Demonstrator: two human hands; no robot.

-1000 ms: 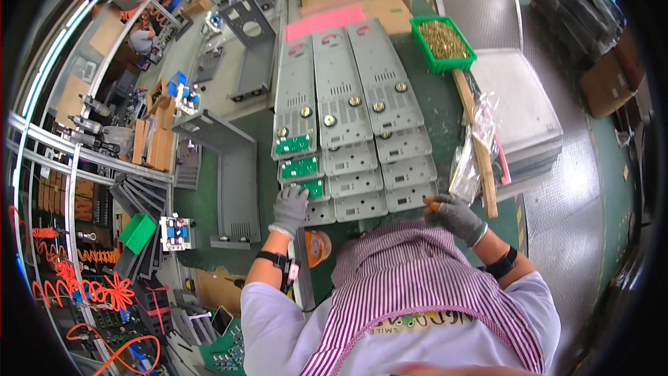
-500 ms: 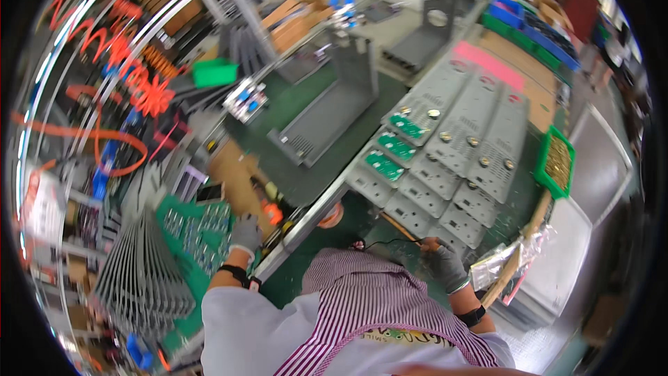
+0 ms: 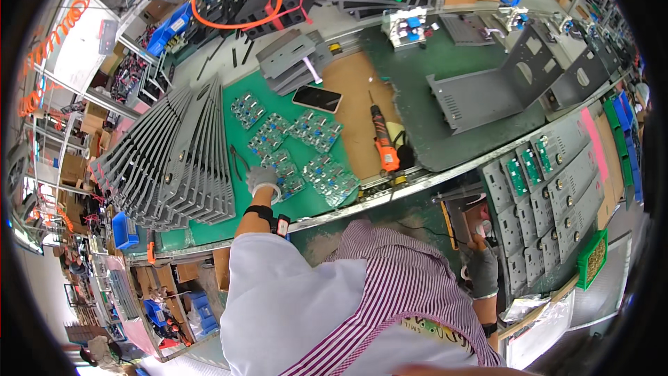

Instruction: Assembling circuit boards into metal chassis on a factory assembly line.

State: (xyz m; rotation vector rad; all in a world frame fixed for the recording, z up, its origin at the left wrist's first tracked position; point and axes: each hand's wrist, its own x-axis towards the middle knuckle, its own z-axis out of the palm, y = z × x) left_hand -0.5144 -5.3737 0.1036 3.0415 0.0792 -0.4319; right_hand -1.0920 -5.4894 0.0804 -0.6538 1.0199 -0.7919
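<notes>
My left hand (image 3: 263, 179), in a grey glove, is over the green mat, at the edge of a group of green circuit boards (image 3: 282, 170). Right beside its fingers lie dark-handled pliers (image 3: 240, 160); the fingers are foreshortened, so their grip is unclear. Low at the right, my gloved right hand (image 3: 481, 271) has its fingers closed, with a thin black cord (image 3: 435, 233) running from them toward my apron. Beside that hand are grey metal panels (image 3: 516, 264) in overlapping rows, some carrying small green boards (image 3: 516, 175).
A fan of grey metal brackets (image 3: 174, 160) stands left. An orange electric screwdriver (image 3: 384, 143) and a phone (image 3: 317, 98) lie beyond the boards. A bent grey chassis (image 3: 487, 90) stands on the dark mat. A green bin of small brass-coloured parts (image 3: 593, 261) sits far right.
My view has swung left, bringing the circuit boards and bracket fan toward the middle. My left hand now reaches among the boards; my right hand still holds the cord low at the right.
</notes>
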